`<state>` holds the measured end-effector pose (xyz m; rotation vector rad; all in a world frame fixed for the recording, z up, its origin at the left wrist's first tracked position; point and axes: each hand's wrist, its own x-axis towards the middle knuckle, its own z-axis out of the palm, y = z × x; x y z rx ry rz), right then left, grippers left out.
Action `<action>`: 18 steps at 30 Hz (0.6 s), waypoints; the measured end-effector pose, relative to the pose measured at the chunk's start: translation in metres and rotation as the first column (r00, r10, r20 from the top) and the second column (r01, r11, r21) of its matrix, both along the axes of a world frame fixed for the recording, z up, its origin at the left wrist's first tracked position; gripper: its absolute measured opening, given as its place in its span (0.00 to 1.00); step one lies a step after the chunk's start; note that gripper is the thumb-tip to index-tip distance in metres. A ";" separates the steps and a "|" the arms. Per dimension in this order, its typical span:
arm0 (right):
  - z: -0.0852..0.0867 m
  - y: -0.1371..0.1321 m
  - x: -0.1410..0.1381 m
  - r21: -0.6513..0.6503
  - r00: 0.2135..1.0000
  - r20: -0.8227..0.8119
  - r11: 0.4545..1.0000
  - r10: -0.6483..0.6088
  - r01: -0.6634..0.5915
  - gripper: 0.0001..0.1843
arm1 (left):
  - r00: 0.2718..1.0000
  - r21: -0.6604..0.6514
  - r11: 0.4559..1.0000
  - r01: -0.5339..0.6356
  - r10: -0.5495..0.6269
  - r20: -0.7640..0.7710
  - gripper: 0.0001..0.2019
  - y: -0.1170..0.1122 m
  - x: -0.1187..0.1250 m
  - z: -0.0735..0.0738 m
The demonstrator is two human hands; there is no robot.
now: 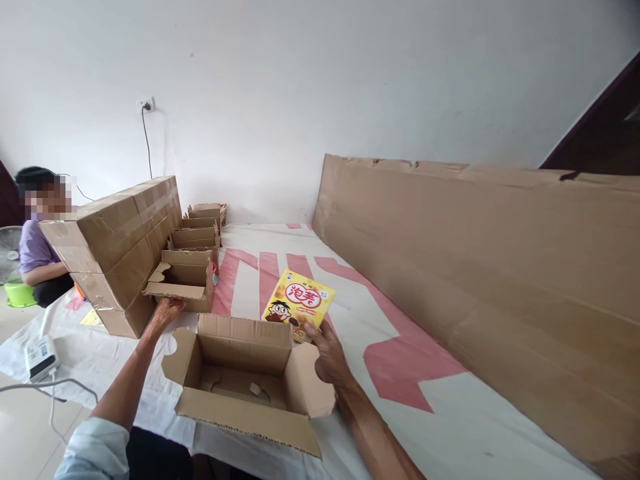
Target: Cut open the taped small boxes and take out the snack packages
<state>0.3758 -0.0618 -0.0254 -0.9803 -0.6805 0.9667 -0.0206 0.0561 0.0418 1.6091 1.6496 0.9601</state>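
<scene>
An open brown carton (240,380) with its flaps spread lies in front of me on a white and pink sheet (430,413). My right hand (327,357) grips the lower edge of a yellow snack box (297,303) with a cartoon face, held tilted just behind the carton's far right corner. My left hand (166,312) reaches to the left and rests on the front flap of another open carton (183,280); its fingers are curled over the flap's edge.
A row of open cartons (197,233) runs back toward the wall. Taped closed boxes (120,247) are stacked on the left. A long cardboard sheet (475,280) stands along the right. A seated person (37,240) is at far left, near a white device (40,357) with cables.
</scene>
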 end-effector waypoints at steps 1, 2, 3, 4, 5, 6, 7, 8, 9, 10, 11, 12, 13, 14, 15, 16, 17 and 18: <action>0.005 0.000 0.000 -0.002 1.000 0.008 1.000 0.011 -0.011 0.30 | 1.000 0.004 1.000 0.024 -0.024 0.005 0.14 -0.003 -0.001 0.006; 0.012 0.001 0.000 -0.001 0.999 0.019 0.999 0.032 -0.032 0.31 | 0.999 0.009 0.999 0.050 -0.050 0.012 0.16 -0.006 -0.003 0.011; 0.020 0.002 0.000 0.006 0.998 0.033 0.998 0.062 -0.062 0.32 | 0.997 0.014 0.997 0.075 -0.076 0.020 0.19 -0.009 -0.005 0.017; 0.029 0.004 0.000 0.020 0.994 0.056 0.995 0.097 -0.099 0.33 | 0.995 0.019 0.995 0.099 -0.100 0.027 0.22 -0.012 -0.007 0.023; 0.038 0.006 0.000 0.039 0.987 0.089 0.990 0.135 -0.139 0.33 | 0.992 0.025 0.992 0.122 -0.122 0.033 0.25 -0.015 -0.010 0.029; 0.049 0.009 0.000 0.062 0.976 0.131 0.981 0.174 -0.183 0.33 | 0.989 0.031 0.989 0.142 -0.143 0.038 0.26 -0.017 -0.012 0.034; 0.060 0.013 -0.001 0.087 0.961 0.180 0.970 0.209 -0.227 0.33 | 0.986 0.039 0.986 0.160 -0.161 0.043 0.27 -0.019 -0.014 0.039; 0.071 0.017 -0.001 0.109 0.941 0.237 0.956 0.240 -0.271 0.33 | 0.983 0.047 0.984 0.174 -0.176 0.048 0.27 -0.020 -0.016 0.043; 0.083 0.022 -0.003 0.122 0.916 0.301 0.942 0.265 -0.313 0.33 | 0.981 0.055 0.981 0.184 -0.187 0.053 0.28 -0.020 -0.018 0.047; 0.094 0.027 -0.005 0.126 0.886 0.369 0.929 0.282 -0.348 0.32 | 0.979 0.062 0.980 0.191 -0.195 0.059 0.28 -0.020 -0.020 0.050; 0.106 0.032 -0.008 0.121 0.848 0.441 0.918 0.292 -0.379 0.32 | 0.978 0.067 0.978 0.196 -0.200 0.064 0.29 -0.018 -0.022 0.053; 0.117 0.036 -0.012 0.110 0.804 0.515 0.907 0.298 -0.406 0.31 | 0.976 0.068 0.978 0.200 -0.204 0.070 0.30 -0.016 -0.023 0.055; 0.127 0.040 -0.017 0.090 0.751 0.586 0.896 0.305 -0.434 0.30 | 0.975 0.067 0.977 0.204 -0.209 0.077 0.30 -0.014 -0.024 0.058; 0.137 0.044 -0.023 0.060 0.686 0.655 0.883 0.317 -0.466 0.29 | 0.973 0.068 0.976 0.209 -0.214 0.086 0.31 -0.013 -0.024 0.060; 0.146 0.047 -0.030 0.020 0.608 0.721 0.868 0.332 -0.497 0.28 | 0.971 0.070 0.974 0.215 -0.221 0.096 0.31 -0.011 -0.025 0.061; 0.154 0.050 -0.038 -0.029 0.517 0.783 0.851 0.345 -0.524 0.27 | 0.968 0.075 0.973 0.220 -0.228 0.106 0.31 -0.011 -0.024 0.063; 0.161 0.052 -0.047 -0.086 0.415 0.837 0.833 0.358 -0.546 0.25 | 0.966 0.085 0.971 0.221 -0.230 0.115 0.31 -0.012 -0.024 0.064; 0.167 0.054 -0.056 -0.144 0.309 0.878 0.816 0.366 -0.560 0.23 | 0.968 0.102 0.973 0.208 -0.220 0.125 0.30 -0.013 -0.024 0.065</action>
